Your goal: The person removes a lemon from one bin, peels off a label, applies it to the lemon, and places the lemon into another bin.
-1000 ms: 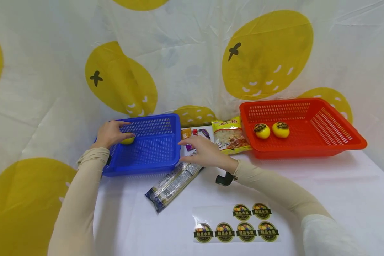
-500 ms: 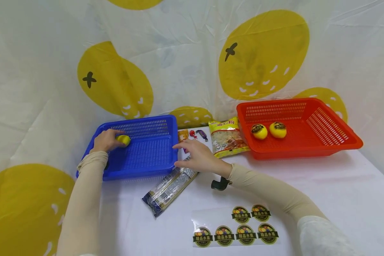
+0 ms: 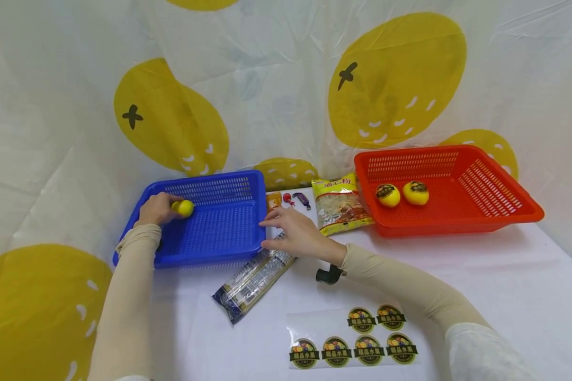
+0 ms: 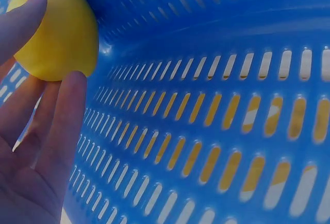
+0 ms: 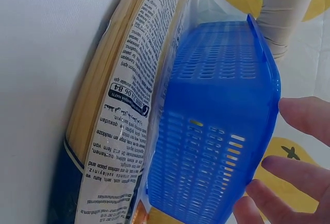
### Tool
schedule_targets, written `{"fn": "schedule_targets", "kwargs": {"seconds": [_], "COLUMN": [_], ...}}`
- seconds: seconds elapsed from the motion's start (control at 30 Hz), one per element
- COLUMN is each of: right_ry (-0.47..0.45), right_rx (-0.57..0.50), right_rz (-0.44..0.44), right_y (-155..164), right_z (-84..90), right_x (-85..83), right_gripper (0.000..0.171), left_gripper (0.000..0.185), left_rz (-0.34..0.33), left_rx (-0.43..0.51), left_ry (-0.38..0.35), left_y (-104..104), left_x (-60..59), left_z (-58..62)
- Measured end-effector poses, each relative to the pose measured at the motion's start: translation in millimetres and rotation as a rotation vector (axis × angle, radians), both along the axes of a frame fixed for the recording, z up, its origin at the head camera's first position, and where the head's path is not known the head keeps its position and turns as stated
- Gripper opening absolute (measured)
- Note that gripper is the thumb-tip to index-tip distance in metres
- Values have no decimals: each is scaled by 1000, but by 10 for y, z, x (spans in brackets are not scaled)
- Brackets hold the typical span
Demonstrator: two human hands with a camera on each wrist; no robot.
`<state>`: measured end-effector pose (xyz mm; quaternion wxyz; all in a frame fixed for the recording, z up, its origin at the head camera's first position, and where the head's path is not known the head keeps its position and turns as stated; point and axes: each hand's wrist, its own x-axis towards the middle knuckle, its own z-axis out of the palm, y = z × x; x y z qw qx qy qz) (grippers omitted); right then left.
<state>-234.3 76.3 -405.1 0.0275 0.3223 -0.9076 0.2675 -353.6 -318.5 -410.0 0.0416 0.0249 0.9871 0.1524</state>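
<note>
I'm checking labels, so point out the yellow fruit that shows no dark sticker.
The yellow fruit in the left hand, at the blue basket: its visible surface is plain. The two fruits in the red basket each show a dark sticker.

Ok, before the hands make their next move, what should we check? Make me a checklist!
1. Left hand holds the yellow fruit: ok, between thumb and fingers.
2. Yellow fruit has a sticker: cannot tell; the sides showing look plain.
3. Right hand steadies the blue basket's rim: cannot tell; no firm grip shows.
4. Red basket has room: ok, just two stickered fruits show inside.
5. Stickers left on the sheet: ok, six.
</note>
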Motion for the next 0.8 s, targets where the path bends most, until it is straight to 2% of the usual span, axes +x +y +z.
{"fn": "schedule_targets", "kwargs": {"seconds": [0.17, 0.5, 0.8], "right_ry": [-1, -6, 2], "right_rx": [16, 17, 27], "right_rz": [6, -2, -14], "right_y": [-19, -41, -30], "right_z": [-20, 11, -1], "right_x": [19, 34, 18], "right_gripper": [52, 53, 54], "left_gripper": [62, 64, 63], "left_rz": [-4, 5, -32], "left_rx": [-21, -27, -49], "left_ry": [-27, -15, 5], "left_y": [4, -4, 44], "left_x": [10, -40, -68], "left_z": [-22, -49, -17]}}
